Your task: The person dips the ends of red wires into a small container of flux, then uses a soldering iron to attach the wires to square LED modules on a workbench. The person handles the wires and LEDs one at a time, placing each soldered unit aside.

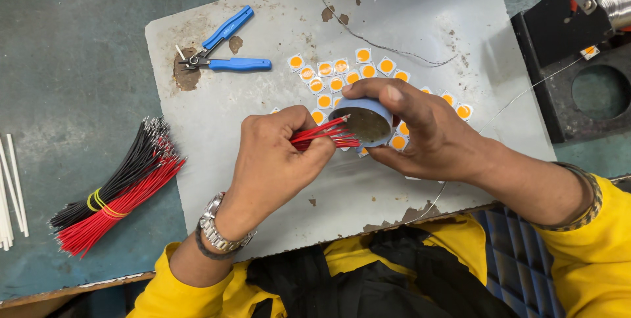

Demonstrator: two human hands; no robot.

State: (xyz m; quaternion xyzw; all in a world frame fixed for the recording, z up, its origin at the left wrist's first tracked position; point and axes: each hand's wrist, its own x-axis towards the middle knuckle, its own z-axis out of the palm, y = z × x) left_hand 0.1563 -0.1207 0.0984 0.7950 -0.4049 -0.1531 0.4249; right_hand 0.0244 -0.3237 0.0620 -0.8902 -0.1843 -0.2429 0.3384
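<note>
At the grey board's [217, 127] centre, left hand [273, 160] pinches red wires [325, 133], tips pointing right into the blue tin [369, 122] clasped by right hand [427, 127].

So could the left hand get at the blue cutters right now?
Probably not at once: the left hand is full, pinching red wires at the round tin. The blue cutters lie unobstructed on the grey sheet.

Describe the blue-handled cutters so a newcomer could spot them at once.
Start at the grey board lying on the green bench. In its upper left corner, above the left hand, lie the cutters. They are the only blue-handled tool, handles splayed open, beside a worn brown patch.
</note>
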